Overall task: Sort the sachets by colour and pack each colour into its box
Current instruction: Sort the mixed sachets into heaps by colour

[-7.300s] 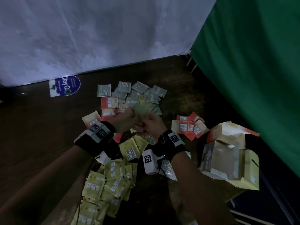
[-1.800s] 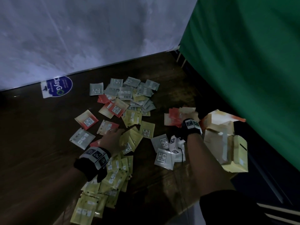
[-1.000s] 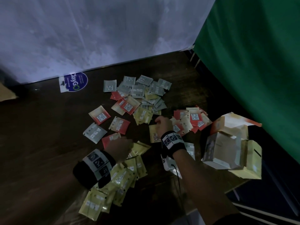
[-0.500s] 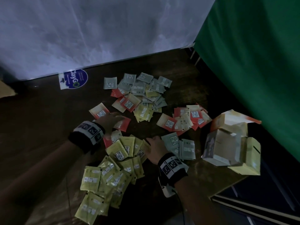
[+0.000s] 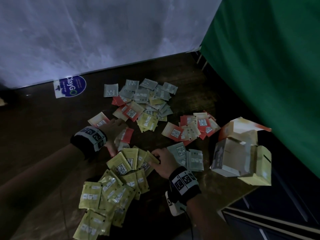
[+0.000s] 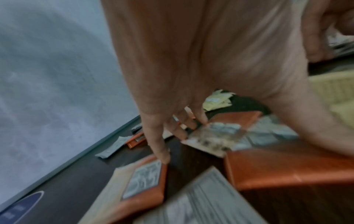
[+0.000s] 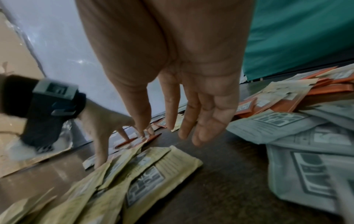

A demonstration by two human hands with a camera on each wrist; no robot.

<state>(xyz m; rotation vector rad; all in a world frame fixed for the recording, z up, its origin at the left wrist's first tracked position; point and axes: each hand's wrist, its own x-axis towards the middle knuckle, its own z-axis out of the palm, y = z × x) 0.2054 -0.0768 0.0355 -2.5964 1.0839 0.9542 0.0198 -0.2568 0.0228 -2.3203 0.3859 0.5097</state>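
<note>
**Dim head view, blurred wrist views**

The head view is dark and underexposed; the pale wall (image 5: 103, 32) across the top is brightest, while the tabletop (image 5: 43, 127) sinks into shadow at lower left. Both wrist views are brighter but motion-smeared, with sachets (image 6: 201, 197) soft and stretched toward the lower edges.

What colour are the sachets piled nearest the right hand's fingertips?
Yellow sachets, just left of the right hand; clearest in the head view.
</note>
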